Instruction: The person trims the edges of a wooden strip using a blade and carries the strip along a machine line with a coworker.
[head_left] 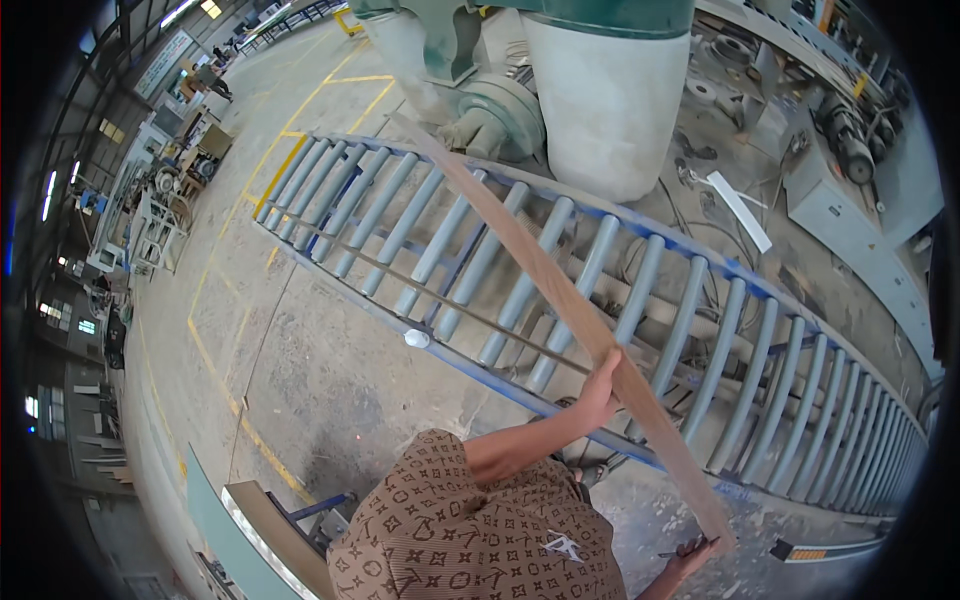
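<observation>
A long, narrow wooden board [545, 270] slants over the roller conveyor [545, 408], from its far side down to the near right. My left hand [600, 388] is closed on the board's edge, a little nearer than its middle. At the near end my right hand [692, 553] grips the board's end corner, and a thin dark thing sticks out beside its fingers, too small to name. Whether the board touches the rollers is hard to tell. A thin strip [430, 292] runs lengthwise along the rollers, left of the board.
Beyond the conveyor stand a white dust bag [605, 110] and a green-grey blower [500, 115]. A grey cabinet [850, 225] and a white strip [740, 212] are at the right. Yellow lines [215, 360] mark the floor at left. A person [212, 82] stands far off.
</observation>
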